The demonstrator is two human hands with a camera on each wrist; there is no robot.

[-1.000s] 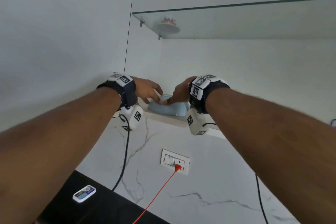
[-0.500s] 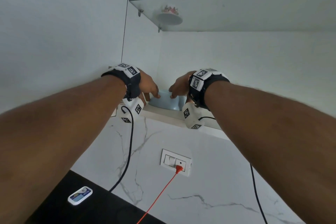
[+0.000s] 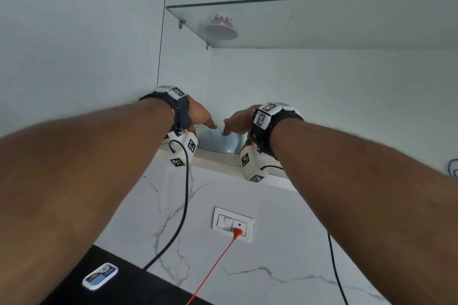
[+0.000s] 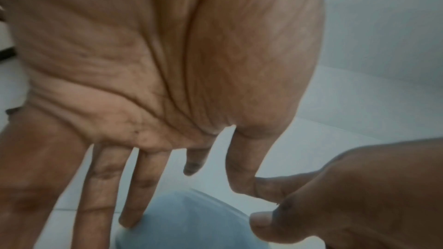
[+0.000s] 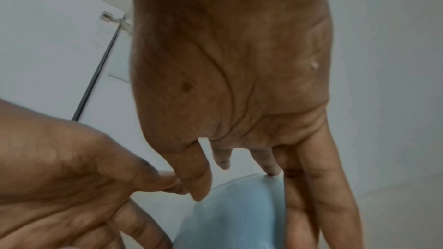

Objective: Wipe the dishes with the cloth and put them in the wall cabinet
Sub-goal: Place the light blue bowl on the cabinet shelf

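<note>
Your left hand (image 3: 198,116) reaches into the wall cabinet with straight, spread fingers (image 4: 139,186); one fingertip rests on the rim of the bowl (image 3: 219,141), and nothing is gripped. Your right hand (image 3: 238,120) comes in from the other side, fingers (image 5: 323,186) likewise extended and lying against the bowl's far side, its fingertips touching the rim. Neither hand closes round it. The two thumbs meet above the bowl in both wrist views.

You see a pale blue, smooth, round bowl with a thin rim. It stands on the cabinet's bottom shelf (image 3: 223,158), near the front edge and towards the left corner, between your two hands. From the head view only its front wall shows, with your wrists hiding both ends.

Above it hangs a glass shelf (image 3: 322,20) on small metal pegs, carrying a white cup (image 3: 221,28) with a red pattern near its left end. The cabinet's white side wall (image 3: 186,69) stands just left of your left hand.

Below the cabinet runs a marble-veined wall with a switch plate (image 3: 233,224); an orange plug (image 3: 237,231) sits in its socket, its cord trailing down. Black cables hang from both wrist units. A small white-and-blue packet (image 3: 100,276) lies on the dark tabletop (image 3: 124,290) near its back edge.
</note>
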